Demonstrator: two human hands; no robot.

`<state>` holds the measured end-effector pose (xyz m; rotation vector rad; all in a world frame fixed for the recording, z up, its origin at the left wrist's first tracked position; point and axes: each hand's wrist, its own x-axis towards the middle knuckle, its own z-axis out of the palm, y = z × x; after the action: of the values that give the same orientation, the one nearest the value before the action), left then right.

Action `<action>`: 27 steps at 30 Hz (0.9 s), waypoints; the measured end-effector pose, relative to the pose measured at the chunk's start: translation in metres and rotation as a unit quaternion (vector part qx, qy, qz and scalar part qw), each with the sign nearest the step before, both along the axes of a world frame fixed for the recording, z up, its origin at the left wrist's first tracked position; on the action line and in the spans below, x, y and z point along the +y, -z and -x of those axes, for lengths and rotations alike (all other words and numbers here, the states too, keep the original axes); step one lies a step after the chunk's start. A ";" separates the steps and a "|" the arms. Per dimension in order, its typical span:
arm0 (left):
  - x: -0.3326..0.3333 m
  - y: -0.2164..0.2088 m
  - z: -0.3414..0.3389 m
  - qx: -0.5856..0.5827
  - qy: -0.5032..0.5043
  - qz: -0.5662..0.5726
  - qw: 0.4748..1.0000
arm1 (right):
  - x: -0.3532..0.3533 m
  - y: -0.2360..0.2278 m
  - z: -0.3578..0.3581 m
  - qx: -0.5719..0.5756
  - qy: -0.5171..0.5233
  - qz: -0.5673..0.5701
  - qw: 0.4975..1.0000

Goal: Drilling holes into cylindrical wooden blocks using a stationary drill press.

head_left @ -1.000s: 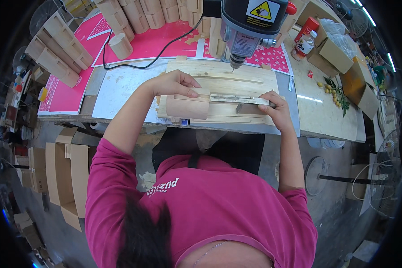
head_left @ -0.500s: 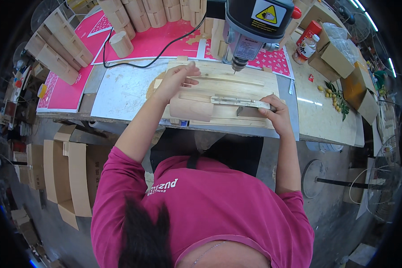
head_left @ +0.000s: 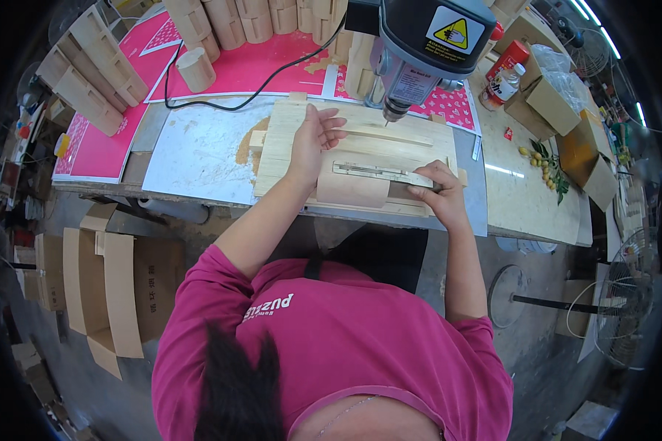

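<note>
My right hand (head_left: pixel 441 192) grips one end of a flat, pale slotted bar (head_left: pixel 371 173) with fine dark marks, perhaps a measuring tool. The bar lies across the top of a smooth wooden cylinder (head_left: pixel 353 191), which rests on its side at the near edge of a wooden board (head_left: pixel 287 151) with raised strips. A greyish piece between the cylinder and my right fingers is partly hidden. My left hand (head_left: pixel 318 140) is raised over the board, fingers apart and holding nothing. Behind the board stands a drill press (head_left: pixel 426 44), its bit pointing down above the strips.
Wooden cylinders (head_left: pixel 228 26) with cutouts stand in a row at the back, and a short one (head_left: pixel 196 70) nearby. A black cable (head_left: pixel 257 95) crosses the table. Right are a bottle (head_left: pixel 502 87), open cartons (head_left: pixel 541 99) and yellow fruit (head_left: pixel 544 158). An empty carton (head_left: pixel 121 287) sits lower left.
My left hand has moved right across the board, its fingers spreading more. The cylinder has shifted right, and the bar now lies farther over it.
</note>
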<state>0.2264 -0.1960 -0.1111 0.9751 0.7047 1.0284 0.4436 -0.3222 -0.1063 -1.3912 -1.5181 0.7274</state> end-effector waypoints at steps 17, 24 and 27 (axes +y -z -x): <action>-0.076 0.035 0.045 0.439 -0.096 -0.450 0.772 | -0.027 0.017 -0.009 -0.235 0.239 -0.054 0.941; -0.021 0.044 0.007 0.476 -0.098 -0.429 0.761 | 0.022 0.020 -0.041 -0.112 0.238 -0.066 0.963; -0.006 0.045 0.013 0.470 -0.104 -0.433 0.763 | 0.040 0.030 -0.043 -0.080 0.214 -0.050 0.972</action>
<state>0.2134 -0.2020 -0.1564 2.3633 1.1982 1.0243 0.4865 -0.2825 -0.1364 -1.6582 -1.2881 0.2744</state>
